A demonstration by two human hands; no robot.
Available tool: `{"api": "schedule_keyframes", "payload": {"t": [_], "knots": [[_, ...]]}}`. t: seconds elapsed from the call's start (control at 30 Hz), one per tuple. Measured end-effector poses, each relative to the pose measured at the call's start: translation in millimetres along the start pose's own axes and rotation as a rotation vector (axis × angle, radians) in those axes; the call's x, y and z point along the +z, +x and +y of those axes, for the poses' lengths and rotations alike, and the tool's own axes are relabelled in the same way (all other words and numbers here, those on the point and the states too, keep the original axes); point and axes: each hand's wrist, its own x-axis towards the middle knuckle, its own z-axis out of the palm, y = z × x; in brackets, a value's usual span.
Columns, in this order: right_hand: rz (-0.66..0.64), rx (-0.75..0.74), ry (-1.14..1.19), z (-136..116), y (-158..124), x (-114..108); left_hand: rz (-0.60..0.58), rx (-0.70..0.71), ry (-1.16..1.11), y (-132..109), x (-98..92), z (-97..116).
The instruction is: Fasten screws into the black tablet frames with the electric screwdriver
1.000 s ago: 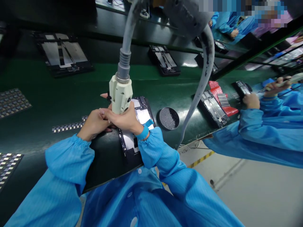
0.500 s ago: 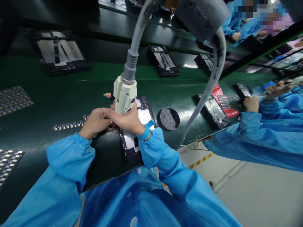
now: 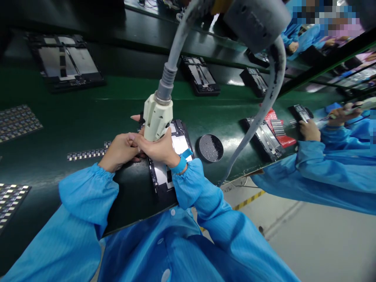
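Note:
My right hand [image 3: 161, 152], a blue band at its wrist, is wrapped round the lower end of a cream-coloured tool [image 3: 158, 117] hanging from a grey hose. Under it lies an opened tablet-like device [image 3: 161, 175] with silver plates and a black frame. My left hand [image 3: 119, 152] is closed at the device's left edge, its fingertips pressed together against my right thumb. Whatever those fingertips pinch is hidden. Just left of this hand is a strip of small dark parts with pale squares [image 3: 88, 154].
A round dish [image 3: 210, 148] with dark bits stands to the right. More opened devices [image 3: 70, 58] lie along the back. Sheets of small parts [image 3: 13, 201] are at left. A co-worker's hand [image 3: 310, 130] is at another device, beyond a red sheet [image 3: 285, 140]. The grey hose crosses the view.
Both hands stay in nearly the same place and grip. The cream-coloured tool and its hose appear slightly further right, and the view has shifted a little.

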Motion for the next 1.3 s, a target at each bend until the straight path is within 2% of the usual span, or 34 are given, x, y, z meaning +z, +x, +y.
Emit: {"api": "schedule_keyframes", "payload": {"t": [0.3,0.47,0.57,0.7,0.83,1.13,1.3], "knots": [[0.05,-0.084,0.027,-1.2,0.2,0.5,-0.012,0.031,0.023,2.4,-0.3,-1.9],[0.076,-0.074,0.081,-11.9,0.0,-1.7,0.016,0.068,-0.073,-6.1,-2.6,-10.3],[0.109,-0.069,0.102,-15.2,0.2,-1.2,0.078,0.181,-0.073,-17.6,-1.4,-17.7],[0.111,-0.057,0.176,-13.5,-0.3,2.3,0.197,0.421,0.086,-26.2,5.5,-26.3],[0.102,-0.032,0.205,-12.7,-1.3,4.4,0.217,0.541,0.166,-22.9,9.7,-32.1],[0.078,-0.009,0.14,-15.9,-2.1,2.0,0.193,0.586,0.214,-24.6,8.4,-30.2],[0.097,0.012,0.178,-20.7,-2.9,1.0,0.211,0.578,0.238,-24.6,8.9,-29.4]]}}
